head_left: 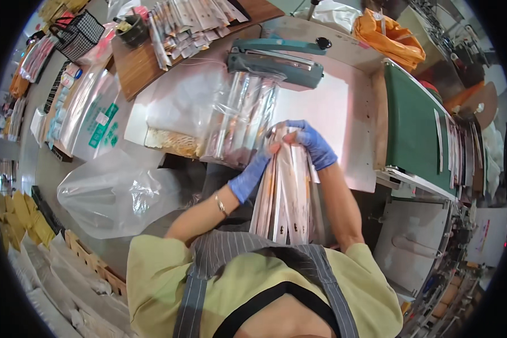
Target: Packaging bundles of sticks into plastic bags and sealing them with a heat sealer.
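— Two gloved hands on one bundle, is that right?

— Yes. The left hand (252,174) and the right hand (312,143), both in blue gloves, hold a stack of long, narrow packets (287,197) in front of the person's chest.

— Which way does the stack run?

— Its long axis runs away from the body: near ends low by the striped apron (225,253), far ends up toward the tabletop (327,107). It tilts slightly left at the bottom.

— How is each grip set?

— The left grip is clamped on the stack's left edge near the top, fingers wrapped round it. The right grip is closed over the top ends, thumb pressing on the front face.

— What lies just beyond?

— A clear plastic bag (242,118) hangs from a green heat sealer (276,59) just past the packets' far ends, close to touching them.

— Anything else around?

— A large crumpled clear bag (112,194) sits to the left, well apart. A green conveyor belt (414,129) carrying more narrow packets runs along the right. An orange bag (391,39) lies at the far right corner.
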A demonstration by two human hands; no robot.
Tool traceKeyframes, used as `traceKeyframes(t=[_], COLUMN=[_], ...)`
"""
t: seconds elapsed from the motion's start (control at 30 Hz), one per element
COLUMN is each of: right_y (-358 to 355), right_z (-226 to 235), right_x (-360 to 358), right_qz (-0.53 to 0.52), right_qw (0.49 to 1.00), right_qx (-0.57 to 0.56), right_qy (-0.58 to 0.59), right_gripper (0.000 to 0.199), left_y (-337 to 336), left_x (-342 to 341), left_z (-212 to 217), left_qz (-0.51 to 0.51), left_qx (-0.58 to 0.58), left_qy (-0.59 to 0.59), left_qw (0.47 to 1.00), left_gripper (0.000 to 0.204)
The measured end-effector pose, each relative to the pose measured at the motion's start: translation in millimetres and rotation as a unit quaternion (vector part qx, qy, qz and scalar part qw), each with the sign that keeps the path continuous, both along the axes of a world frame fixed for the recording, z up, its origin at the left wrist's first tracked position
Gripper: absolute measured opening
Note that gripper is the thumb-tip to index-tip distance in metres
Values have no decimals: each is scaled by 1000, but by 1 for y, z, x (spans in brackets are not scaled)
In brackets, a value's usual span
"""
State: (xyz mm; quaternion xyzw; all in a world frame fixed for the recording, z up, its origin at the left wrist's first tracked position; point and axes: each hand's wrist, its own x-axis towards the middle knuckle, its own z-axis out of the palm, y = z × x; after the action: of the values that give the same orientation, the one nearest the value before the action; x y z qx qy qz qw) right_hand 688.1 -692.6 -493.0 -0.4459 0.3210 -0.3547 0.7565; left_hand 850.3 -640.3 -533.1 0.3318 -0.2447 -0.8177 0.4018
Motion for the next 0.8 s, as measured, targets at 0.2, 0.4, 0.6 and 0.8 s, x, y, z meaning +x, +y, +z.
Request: traceKeyframes(t=[0.2, 0.4, 0.6, 0.8], right_y=[-11, -20, 86, 240], right_z=[-37, -79, -31, -48], right_x=[66, 94, 61, 1], right_qz=[39, 52, -258, -256], right_qw=[999, 997, 956, 963], right_qx=[-3, -36, -127, 78], right_qy=[28, 32, 62, 24], right_gripper=[30, 38, 76, 66], left_y=[-41, -3, 33, 92], left_x=[120, 105, 79, 50], left_z=[-46, -50, -57, 0], left_qz=[296, 140, 103, -38], left_qx=[-357, -556, -643, -708], left_qy=[-787, -674, -611, -372], left_qw=[407, 467, 451, 598], left_gripper=[38, 43, 52, 53])
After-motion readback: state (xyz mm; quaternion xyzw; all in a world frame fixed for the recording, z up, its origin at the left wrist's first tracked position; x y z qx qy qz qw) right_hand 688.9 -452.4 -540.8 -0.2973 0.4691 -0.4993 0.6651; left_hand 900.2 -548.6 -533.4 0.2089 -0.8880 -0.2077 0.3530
